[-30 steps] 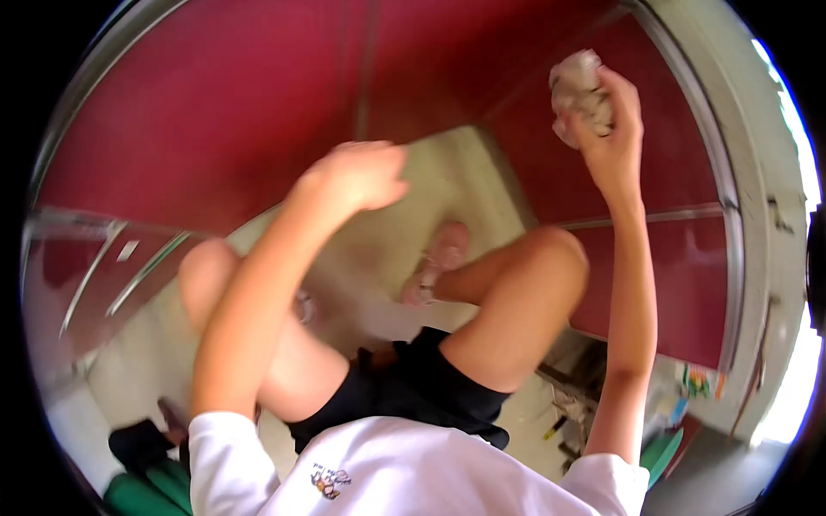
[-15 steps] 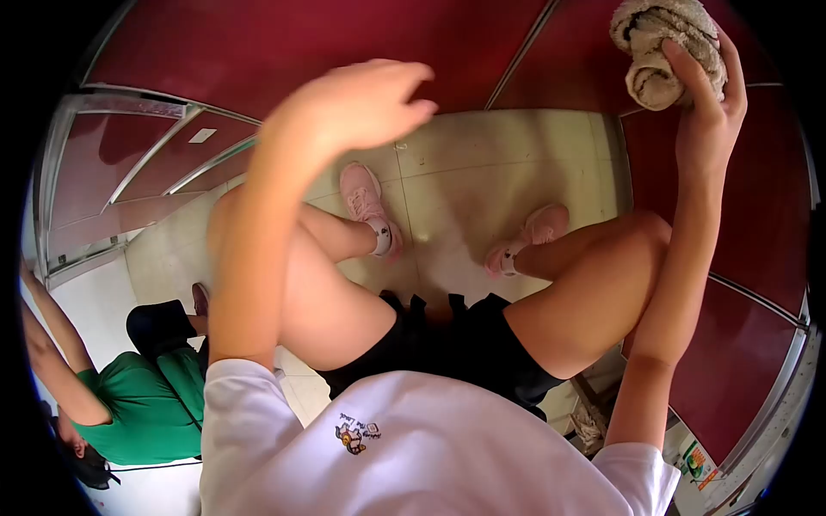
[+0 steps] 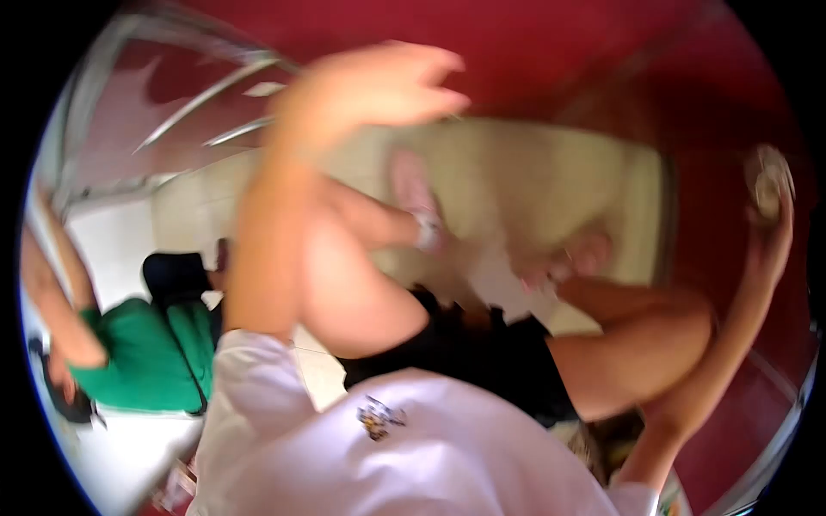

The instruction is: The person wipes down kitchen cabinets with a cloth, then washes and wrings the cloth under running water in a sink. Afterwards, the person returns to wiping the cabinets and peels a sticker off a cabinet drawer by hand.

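My right hand (image 3: 772, 234), stretched out to the far right, is closed around a bunched beige cloth (image 3: 765, 182) with dark markings. The cloth is up against or close to the dark red panel (image 3: 718, 206); contact cannot be made out. At upper centre my left hand (image 3: 396, 84) is smeared by motion, thumb and fingers apart, holding nothing. It hovers in front of the red cabinet front (image 3: 551, 60).
Below lie pale floor tiles (image 3: 516, 163) between my pink shoes (image 3: 413, 185). Metal-edged red doors (image 3: 198, 95) stand at the left. Another person in a green shirt (image 3: 142, 353) is at the lower left with arms raised.
My view has swung, blurring the frame. My right hand has carried the cloth from the upper right down and outward to the right-hand panel. My left hand has shifted slightly right.
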`<control>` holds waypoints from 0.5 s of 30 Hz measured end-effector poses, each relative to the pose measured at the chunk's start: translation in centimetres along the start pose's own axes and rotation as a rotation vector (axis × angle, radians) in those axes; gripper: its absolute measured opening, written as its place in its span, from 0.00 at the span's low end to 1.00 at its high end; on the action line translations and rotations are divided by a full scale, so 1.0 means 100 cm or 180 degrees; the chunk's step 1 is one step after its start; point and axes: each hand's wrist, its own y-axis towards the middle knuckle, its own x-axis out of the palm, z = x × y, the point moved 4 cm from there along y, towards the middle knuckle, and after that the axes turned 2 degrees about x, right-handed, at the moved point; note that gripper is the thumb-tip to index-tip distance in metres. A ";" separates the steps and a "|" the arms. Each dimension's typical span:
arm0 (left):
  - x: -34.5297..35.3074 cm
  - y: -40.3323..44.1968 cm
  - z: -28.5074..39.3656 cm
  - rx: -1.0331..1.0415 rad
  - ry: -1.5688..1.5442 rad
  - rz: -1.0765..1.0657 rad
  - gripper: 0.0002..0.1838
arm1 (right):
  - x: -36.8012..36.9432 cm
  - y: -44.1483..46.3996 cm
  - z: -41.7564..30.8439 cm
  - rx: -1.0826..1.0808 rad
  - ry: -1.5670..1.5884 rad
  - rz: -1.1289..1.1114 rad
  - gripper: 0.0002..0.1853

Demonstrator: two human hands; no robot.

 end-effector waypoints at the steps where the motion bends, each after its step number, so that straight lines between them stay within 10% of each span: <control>1: 0.002 0.006 0.011 -0.0041 0.0093 -0.0028 0.20 | 0.009 -0.009 -0.006 -0.0175 -0.0406 0.0100 0.23; 9: 0.062 0.086 0.109 0.0530 0.0662 -0.0904 0.16 | 0.108 -0.053 -0.029 -0.0139 -0.0292 -0.0212 0.34; 15: 0.066 0.109 0.119 0.0405 0.1068 -0.1009 0.17 | 0.182 -0.093 -0.035 -0.0684 -0.0743 -0.1572 0.24</control>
